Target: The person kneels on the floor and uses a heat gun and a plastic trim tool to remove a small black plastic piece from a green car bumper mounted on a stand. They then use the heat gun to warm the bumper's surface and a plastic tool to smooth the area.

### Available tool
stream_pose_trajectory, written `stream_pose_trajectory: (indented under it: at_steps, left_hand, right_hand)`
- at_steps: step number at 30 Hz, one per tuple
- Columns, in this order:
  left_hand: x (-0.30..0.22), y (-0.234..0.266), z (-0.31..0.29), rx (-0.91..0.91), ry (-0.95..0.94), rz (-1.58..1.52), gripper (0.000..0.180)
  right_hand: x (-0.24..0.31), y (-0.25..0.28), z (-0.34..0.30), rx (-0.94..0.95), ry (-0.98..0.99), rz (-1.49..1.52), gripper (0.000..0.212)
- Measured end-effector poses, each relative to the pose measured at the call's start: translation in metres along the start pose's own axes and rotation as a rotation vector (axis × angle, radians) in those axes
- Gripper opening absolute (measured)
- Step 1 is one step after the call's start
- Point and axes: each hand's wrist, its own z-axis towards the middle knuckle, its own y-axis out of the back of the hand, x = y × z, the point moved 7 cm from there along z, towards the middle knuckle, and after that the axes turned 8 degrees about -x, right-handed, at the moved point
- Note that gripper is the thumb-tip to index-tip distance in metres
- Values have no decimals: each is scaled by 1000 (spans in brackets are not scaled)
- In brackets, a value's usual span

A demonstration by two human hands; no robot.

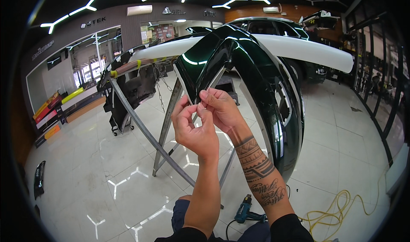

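A glossy dark green car bumper (pixel 256 67) stands in front of me, draped over a support with its ends hanging down. At the pointed lower tip of its left part, both my hands meet. My left hand (pixel 194 129) is closed, with thumb and finger pinched at the tip's edge. Just right of it and slightly higher, my right hand (pixel 221 110) pinches the same edge between thumb and fingers. The fingers partly hide the tip, and any thin film there is too small to make out. A teal heat gun (pixel 247 211) lies low, near my legs.
A metal stand (pixel 141 124) with slanting legs is under the bumper. Behind it runs a long white roll (pixel 307 52). A yellow cord (pixel 337 208) coils on the tiled floor at right. Boxes (pixel 49 109) line the left wall, and a dark car (pixel 269 27) is parked behind.
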Motion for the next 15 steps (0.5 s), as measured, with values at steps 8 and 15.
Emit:
stream_pose_trajectory:
  at_steps: [8, 15]
  left_hand:
    - [0, 1, 3, 32, 58, 16, 10]
    - [2, 3, 3, 33, 28, 19, 10]
  right_hand:
    - [-3, -2, 2, -43, 3, 43, 22]
    - [-5, 0, 2, -57, 11, -10, 18]
